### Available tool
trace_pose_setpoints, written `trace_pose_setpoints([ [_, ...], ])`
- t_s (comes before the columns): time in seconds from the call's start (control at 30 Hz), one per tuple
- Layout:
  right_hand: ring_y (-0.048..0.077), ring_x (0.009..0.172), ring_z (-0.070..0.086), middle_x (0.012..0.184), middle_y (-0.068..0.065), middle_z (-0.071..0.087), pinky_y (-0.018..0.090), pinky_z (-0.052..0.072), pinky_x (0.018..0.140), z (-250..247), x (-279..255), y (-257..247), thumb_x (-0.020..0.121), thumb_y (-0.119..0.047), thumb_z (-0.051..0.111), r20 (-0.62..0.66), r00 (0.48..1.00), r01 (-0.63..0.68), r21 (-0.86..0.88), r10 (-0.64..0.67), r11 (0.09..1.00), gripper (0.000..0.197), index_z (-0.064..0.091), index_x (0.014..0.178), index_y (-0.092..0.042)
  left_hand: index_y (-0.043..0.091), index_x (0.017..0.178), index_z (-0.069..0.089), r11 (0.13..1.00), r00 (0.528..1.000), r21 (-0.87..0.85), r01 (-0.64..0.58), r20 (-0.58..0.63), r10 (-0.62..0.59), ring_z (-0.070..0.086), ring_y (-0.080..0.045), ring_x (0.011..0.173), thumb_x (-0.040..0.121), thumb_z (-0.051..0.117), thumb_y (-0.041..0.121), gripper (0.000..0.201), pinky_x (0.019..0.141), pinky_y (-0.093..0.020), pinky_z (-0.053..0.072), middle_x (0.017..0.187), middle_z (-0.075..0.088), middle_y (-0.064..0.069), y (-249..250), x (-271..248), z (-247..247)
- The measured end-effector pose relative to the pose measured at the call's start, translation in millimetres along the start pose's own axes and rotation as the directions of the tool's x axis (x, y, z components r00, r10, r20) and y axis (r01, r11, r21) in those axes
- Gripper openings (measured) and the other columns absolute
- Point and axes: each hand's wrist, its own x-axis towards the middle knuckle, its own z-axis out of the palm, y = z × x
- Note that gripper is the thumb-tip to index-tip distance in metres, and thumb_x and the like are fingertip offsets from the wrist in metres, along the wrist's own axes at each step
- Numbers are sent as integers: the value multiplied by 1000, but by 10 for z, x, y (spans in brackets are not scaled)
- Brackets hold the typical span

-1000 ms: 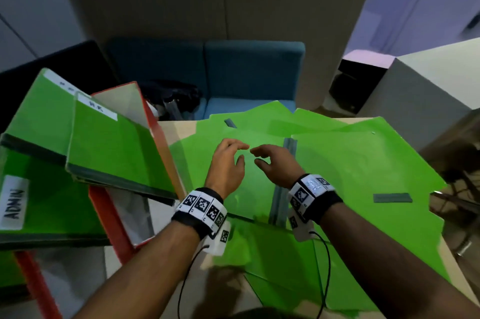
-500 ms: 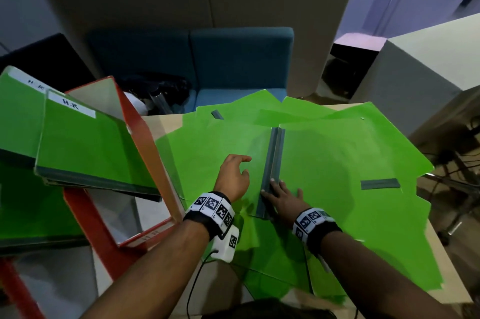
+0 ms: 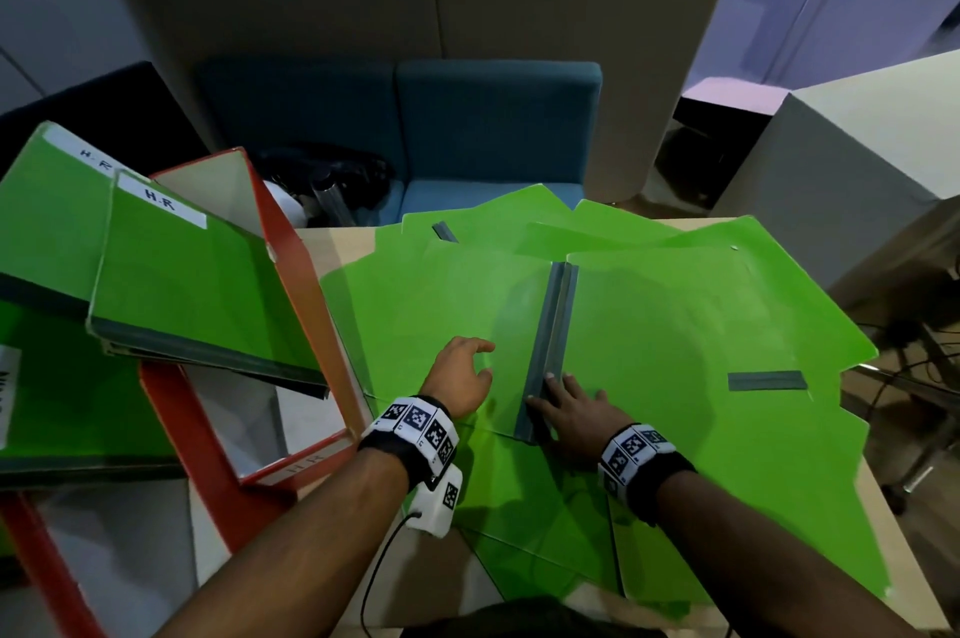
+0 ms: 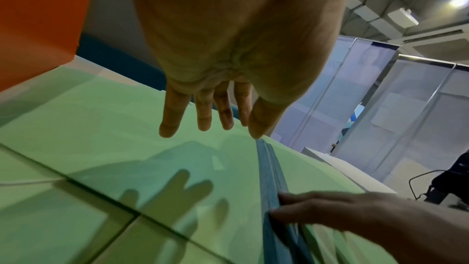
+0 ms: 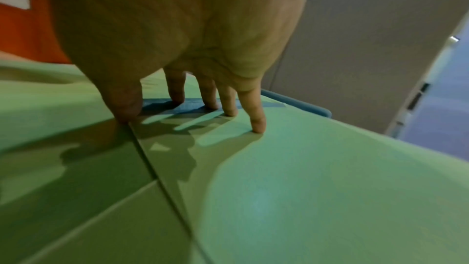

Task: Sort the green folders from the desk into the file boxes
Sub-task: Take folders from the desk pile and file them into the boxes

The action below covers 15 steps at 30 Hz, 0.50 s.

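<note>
Folders (image 3: 675, 325) cover the desk (image 3: 332, 242) across the centre and right of the head view; red file boxes (image 3: 306, 304) at left hold green folders marked H.R. Right hand (image 3: 576, 411) lies flat, fingers straight on a grey spine (image 3: 550, 330); left hand (image 3: 460, 377) sits beside it.

Left wrist view: fingers (image 4: 203, 115) hang loose above the green sheet, holding nothing.

Right wrist view: fingertips (image 5: 257, 121) press the folder and spine.

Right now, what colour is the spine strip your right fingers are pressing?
Dark grey-blue strip, against bright green covers; clearest in the head view.
</note>
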Motion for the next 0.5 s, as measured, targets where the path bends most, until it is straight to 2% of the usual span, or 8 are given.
trace_pose_setpoints([
  [0.07,32,147,5,160,4,0,63,22,109,22,11,35,93,-47,48,-6,1000,-1,72,2,997,66,16,149,-32,19,133,53,999,999,29,31,30,-32,36,-22,138,89,65,13,47,115,-31,29,149,35,-4,-78,-14,70],
  [0.13,27,146,12,160,-1,10,60,25,110,-7,15,79,92,-41,53,-22,1000,2,153,1,988,61,26,147,-33,23,132,53,994,995,45,101,-21,-101,17,-25,147,84,70,12,52,119,-42,25,158,17,-3,-185,-12,100],
  [0.2,25,141,30,156,-1,27,52,35,108,-96,15,145,92,-32,53,-65,998,21,232,-6,972,48,43,139,-30,27,131,52,980,979,52,193,-69,-190,-1,-26,149,82,71,10,56,119,-52,18,160,6,-2,-300,4,69],
  [0.27,24,129,47,148,-2,41,41,45,101,-199,15,239,91,-22,55,-89,996,32,266,-9,964,38,56,129,-28,28,133,50,960,962,64,272,-54,-269,-6,-28,149,80,72,8,61,118,-56,15,161,2,-3,-414,23,18],
  [0.3,23,125,50,146,-2,43,39,47,99,-229,12,287,90,-21,57,-92,996,21,266,4,964,37,57,126,-29,28,135,48,950,952,68,304,-45,-302,-7,-29,149,79,73,8,64,118,-57,15,161,1,-4,-461,24,-10],
  [0.37,24,132,42,151,-2,33,44,42,103,-216,-1,368,87,-28,63,-94,993,-46,222,68,974,47,49,131,-35,27,138,45,933,937,83,351,-38,-349,-7,-30,148,77,78,12,71,118,-57,12,162,0,-4,-542,7,-44],
  [0.43,27,145,17,159,-3,11,60,28,108,-143,-46,419,83,-43,65,-62,982,-164,192,179,968,67,32,141,-42,26,143,40,920,927,121,373,-10,-374,-7,-34,148,73,82,19,82,117,-56,11,162,-2,-5,-610,-13,-37],
  [0.5,31,147,-2,159,-4,-8,70,20,105,-62,-105,454,80,-58,61,-17,950,-298,236,311,925,82,12,145,-47,27,147,31,911,916,146,386,56,-397,-4,-38,147,68,85,24,96,115,-59,15,162,-7,-4,-673,-47,-10],
])
